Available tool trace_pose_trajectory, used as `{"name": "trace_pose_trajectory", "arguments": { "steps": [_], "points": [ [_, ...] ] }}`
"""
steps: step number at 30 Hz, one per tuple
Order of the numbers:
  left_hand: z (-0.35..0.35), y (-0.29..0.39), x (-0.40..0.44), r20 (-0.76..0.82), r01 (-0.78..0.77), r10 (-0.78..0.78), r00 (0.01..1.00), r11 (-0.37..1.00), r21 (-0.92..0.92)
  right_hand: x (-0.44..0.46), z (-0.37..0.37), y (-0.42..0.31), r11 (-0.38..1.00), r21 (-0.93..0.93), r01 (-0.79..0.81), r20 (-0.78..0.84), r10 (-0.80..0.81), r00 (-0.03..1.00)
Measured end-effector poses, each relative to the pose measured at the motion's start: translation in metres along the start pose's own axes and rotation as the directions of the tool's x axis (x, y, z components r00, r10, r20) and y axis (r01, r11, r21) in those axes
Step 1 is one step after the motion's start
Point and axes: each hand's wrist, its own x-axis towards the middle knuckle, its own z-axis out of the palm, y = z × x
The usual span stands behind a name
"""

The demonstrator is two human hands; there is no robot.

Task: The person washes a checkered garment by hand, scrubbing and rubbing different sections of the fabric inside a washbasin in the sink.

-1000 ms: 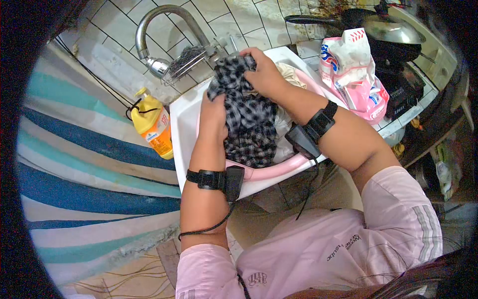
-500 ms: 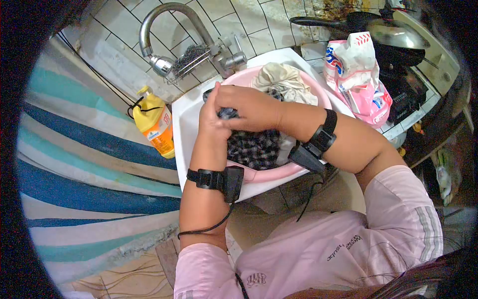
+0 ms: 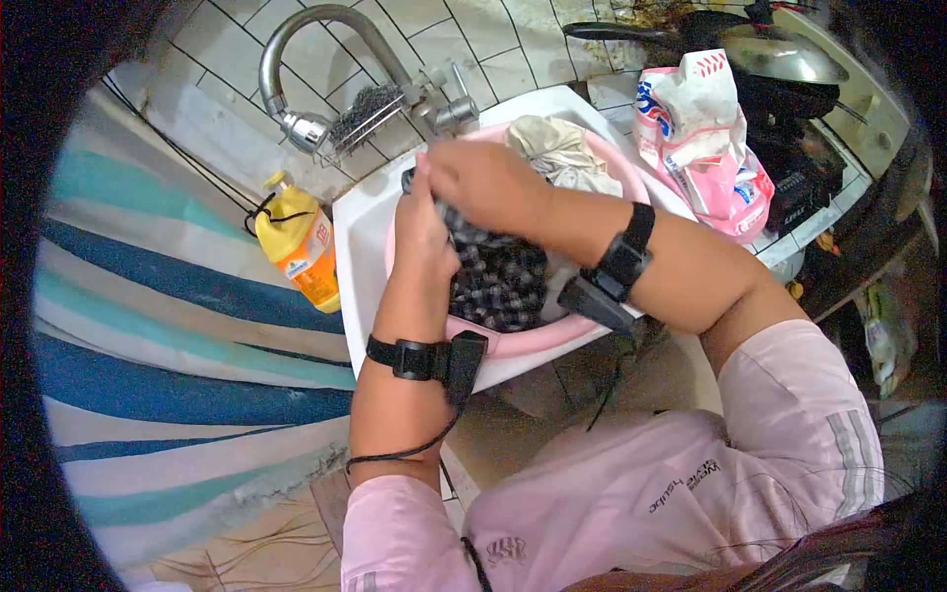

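A black-and-white checked cloth (image 3: 498,281) lies bunched in a pink basin (image 3: 528,340), and part of it rises into my hands. My left hand (image 3: 422,225) is closed on the cloth at the basin's left side. Close beside it, my right hand (image 3: 485,185) grips the same cloth with curled fingers, slightly blurred. A dark end of the cloth pokes out past my left hand. Behind my right hand, a cream cloth (image 3: 564,153) rests against the basin's far side. The basin sits in a white sink (image 3: 363,237).
A curved metal faucet (image 3: 335,15) stands behind the sink, near a wire rack with a scouring pad (image 3: 370,107). A yellow bottle (image 3: 299,242) is at the left, by a striped curtain (image 3: 197,266). To the right are a detergent bag (image 3: 705,148) and a pan (image 3: 681,35).
My right hand has shifted slightly up and left and turned on the cloth, its thumb no longer lying across my left wrist. Both hands still hold the cloth. The view has shifted slightly.
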Motion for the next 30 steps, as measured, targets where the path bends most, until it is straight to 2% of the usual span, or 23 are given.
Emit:
{"name": "trace_pose_trajectory", "arguments": {
  "steps": [2,3,4,6,7,8,9,10,12,14,16,18,19,20,22,24,25,27,28,30],
  "points": [
    [0.012,0.008,-0.007,0.013,0.092,-0.093,0.996,0.994,0.05,0.006,-0.01,0.01,0.961,-0.103,-0.257,-0.068,0.251,0.966],
    [0.014,0.008,-0.006,0.022,0.143,-0.143,0.989,0.99,0.022,0.008,-0.013,0.007,0.913,-0.084,-0.399,-0.028,0.398,0.917],
    [0.016,0.008,-0.006,0.023,0.144,-0.144,0.989,0.989,0.024,0.008,-0.016,0.003,0.913,-0.083,-0.401,-0.031,0.399,0.916],
    [0.018,0.007,-0.008,-0.098,0.038,-0.021,0.995,0.984,0.174,0.003,-0.016,-0.007,0.944,-0.169,-0.282,-0.011,0.284,0.959],
    [0.008,0.002,-0.001,-0.096,0.04,-0.023,0.995,0.983,0.178,-0.001,-0.012,-0.012,0.943,-0.167,-0.286,-0.014,0.288,0.958],
    [-0.009,-0.008,0.01,-0.019,0.058,-0.057,0.998,0.996,0.074,-0.005,-0.006,-0.018,0.985,-0.147,-0.087,-0.005,0.087,0.996],
    [-0.009,-0.006,0.009,0.058,0.083,-0.081,0.995,0.996,-0.031,-0.007,-0.002,-0.021,0.985,-0.123,0.118,0.004,-0.119,0.993],
    [-0.007,-0.006,0.007,0.051,0.083,-0.081,0.995,0.996,-0.036,-0.006,0.001,-0.013,0.986,-0.118,0.12,0.011,-0.119,0.993],
    [0.005,-0.001,-0.002,-0.134,0.008,0.02,0.991,0.978,0.21,0.003,0.0,0.01,0.995,-0.047,-0.09,-0.068,0.086,0.994],
    [0.016,0.006,-0.009,-0.083,0.037,-0.024,0.996,0.985,0.17,0.008,-0.011,0.02,0.99,-0.046,-0.132,-0.092,0.128,0.988],
    [0.022,0.009,-0.012,-0.027,0.072,-0.069,0.997,0.988,0.14,0.008,-0.013,0.025,0.933,0.026,-0.358,-0.106,0.359,0.927],
    [0.024,0.009,-0.013,0.009,0.039,-0.039,0.999,0.999,0.009,0.004,-0.009,0.026,0.935,0.014,-0.355,-0.128,0.354,0.926],
    [0.023,0.012,-0.014,-0.006,0.076,-0.077,0.997,0.993,-0.093,0.004,-0.005,0.026,0.964,0.015,-0.264,-0.187,0.262,0.947],
    [0.024,0.012,-0.015,-0.004,0.081,-0.082,0.997,0.993,-0.089,0.002,-0.003,0.026,0.985,0.008,-0.17,-0.245,0.167,0.955],
    [0.025,0.014,-0.015,-0.198,0.055,-0.068,0.978,0.996,-0.07,0.001,-0.006,0.018,0.983,0.046,-0.176,-0.235,0.182,0.955],
    [-0.005,0.004,0.011,-0.139,0.085,-0.1,0.985,0.99,-0.115,0.002,-0.007,0.016,0.967,0.169,-0.192,-0.217,0.227,0.95],
    [-0.012,0.001,0.02,-0.177,-0.017,0.001,0.984,0.996,-0.092,0.002,-0.005,0.02,0.967,0.169,-0.189,-0.215,0.223,0.951],
    [-0.024,-0.001,0.025,-0.19,-0.167,0.154,0.97,0.984,-0.055,0.001,-0.003,0.025,0.985,0.003,-0.17,-0.1,0.17,0.98],
    [-0.024,0.0,0.025,-0.19,-0.169,0.156,0.969,0.984,-0.054,0.001,-0.005,0.022,0.986,0.003,-0.168,-0.1,0.168,0.981],
    [-0.023,0.002,0.024,-0.261,-0.31,0.31,0.914,0.95,0.041,0.0,-0.01,0.016,0.936,-0.062,-0.345,0.146,0.351,0.925]
  ]
}}
